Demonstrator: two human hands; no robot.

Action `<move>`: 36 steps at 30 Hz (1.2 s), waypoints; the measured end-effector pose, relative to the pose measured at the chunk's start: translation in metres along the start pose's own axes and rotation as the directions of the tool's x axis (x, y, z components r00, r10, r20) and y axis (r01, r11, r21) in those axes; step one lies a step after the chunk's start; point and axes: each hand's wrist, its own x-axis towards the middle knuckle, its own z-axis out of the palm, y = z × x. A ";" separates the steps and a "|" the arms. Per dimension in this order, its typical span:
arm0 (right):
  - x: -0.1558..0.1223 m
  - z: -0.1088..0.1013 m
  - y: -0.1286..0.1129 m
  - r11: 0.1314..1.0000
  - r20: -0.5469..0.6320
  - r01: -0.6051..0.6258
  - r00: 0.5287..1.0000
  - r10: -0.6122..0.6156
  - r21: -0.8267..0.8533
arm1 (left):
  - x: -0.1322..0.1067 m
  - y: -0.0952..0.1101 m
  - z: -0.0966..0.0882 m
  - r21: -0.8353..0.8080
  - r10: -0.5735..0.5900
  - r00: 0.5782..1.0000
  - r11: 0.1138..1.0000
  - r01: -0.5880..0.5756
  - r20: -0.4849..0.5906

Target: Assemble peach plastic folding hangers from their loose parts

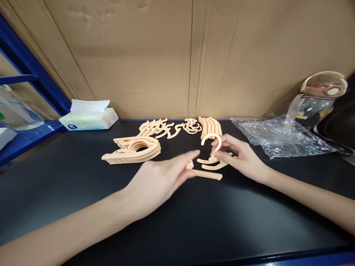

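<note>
My right hand pinches a beige plastic hanger hook, its curved end pointing up. Just under that hand lie curved hanger arms; whether they touch the hook I cannot tell. My left hand, slightly blurred, is closed with a small beige piece showing between thumb and fingers, most of it hidden. A straight beige bar lies on the black table beside the left fingertips. To the left, a stack of folded beige hangers rests on the table.
Along the back lie loose hanger arms, a pile of hooks and a row of straight bars. A tissue pack sits back left. Crumpled clear plastic and a drinking bottle are at right. Cardboard walls the back.
</note>
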 end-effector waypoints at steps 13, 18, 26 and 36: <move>0.002 0.002 -0.005 0.993 0.042 -0.051 0.998 0.047 0.105 | 0.004 -0.012 0.003 0.611 0.049 0.996 0.787 -0.085 0.075; 0.004 0.004 -0.008 0.957 0.086 -0.146 0.988 0.128 0.249 | 0.007 -0.020 0.007 0.525 -0.015 0.986 0.847 -0.077 0.168; 0.002 0.006 -0.010 0.840 0.194 -0.275 0.959 0.206 0.468 | 0.007 -0.022 0.009 0.353 0.077 0.956 0.918 -0.178 0.282; 0.002 0.007 -0.014 0.797 0.291 -0.297 0.943 0.159 0.527 | 0.004 -0.022 0.012 0.112 0.084 0.966 0.987 -0.114 0.245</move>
